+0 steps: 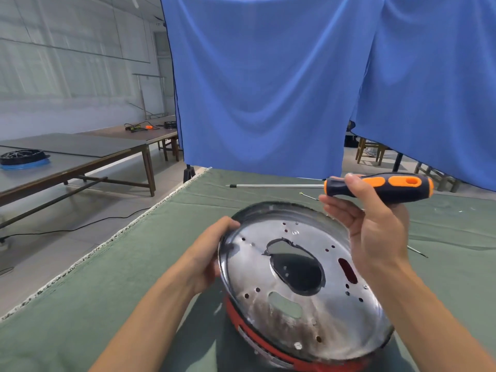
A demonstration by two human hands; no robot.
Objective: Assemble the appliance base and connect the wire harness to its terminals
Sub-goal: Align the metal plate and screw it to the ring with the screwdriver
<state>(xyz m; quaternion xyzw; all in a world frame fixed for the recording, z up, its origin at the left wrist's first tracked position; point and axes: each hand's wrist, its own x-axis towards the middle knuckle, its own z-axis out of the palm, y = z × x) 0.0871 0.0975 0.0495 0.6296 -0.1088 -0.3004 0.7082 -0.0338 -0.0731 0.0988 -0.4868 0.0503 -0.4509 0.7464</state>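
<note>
Your right hand (375, 224) grips a screwdriver (375, 187) by its handle, shaft level, pointing left. Your left hand (212, 253) clasps the tilted metal plate (300, 280) by its left rim, over the red base (268, 353). No writing is legible. Green cloth (107, 291) covers the table; blue curtains (268, 89) hang behind.

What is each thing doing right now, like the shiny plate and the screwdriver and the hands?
Metal plate: tilted, sitting over the red base.
Red base: under the plate, mostly hidden.
Screwdriver: held level above the table, tip pointing left.
Left hand: grips the plate's left rim.
Right hand: holds the screwdriver handle.
Green cloth: spread flat on the table.
</note>
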